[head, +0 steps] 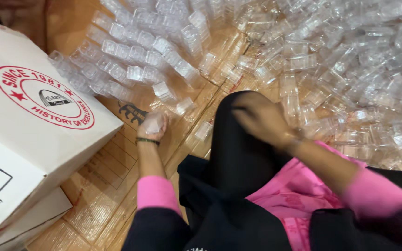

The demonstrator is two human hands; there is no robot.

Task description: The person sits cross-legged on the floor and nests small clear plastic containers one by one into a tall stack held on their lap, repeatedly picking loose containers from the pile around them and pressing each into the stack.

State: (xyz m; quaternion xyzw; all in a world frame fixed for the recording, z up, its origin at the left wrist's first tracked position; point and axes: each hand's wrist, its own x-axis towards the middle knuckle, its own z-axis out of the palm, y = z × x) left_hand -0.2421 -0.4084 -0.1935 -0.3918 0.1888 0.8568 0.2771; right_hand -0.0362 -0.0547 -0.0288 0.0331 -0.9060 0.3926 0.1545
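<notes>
1. Your lap fills the near edge: dark clothing, pink sleeves and a raised black-clad knee (243,139) that hides the floor behind it.
2. Your right hand (262,122) is blurred above that knee; you cannot tell whether its fingers are apart or together, or whether it holds anything.
3. Your left hand (152,125), a dark band at the wrist, is curled together around a small clear plastic piece (151,122), mostly covered by the fingers, just above the flattened cardboard (117,162) on the floor.
4. A white carton (29,121) with a round red stamp stands close on the left; its lower part is cut off by the frame and leaves only a narrow strip of cardboard beside your left arm.
5. Just beyond the left hand, clear containers lie in neat rows (131,56).
6. Farther right, a loose heap (359,65) of them runs past the top and right edges; single pieces there are hard to separate.
</notes>
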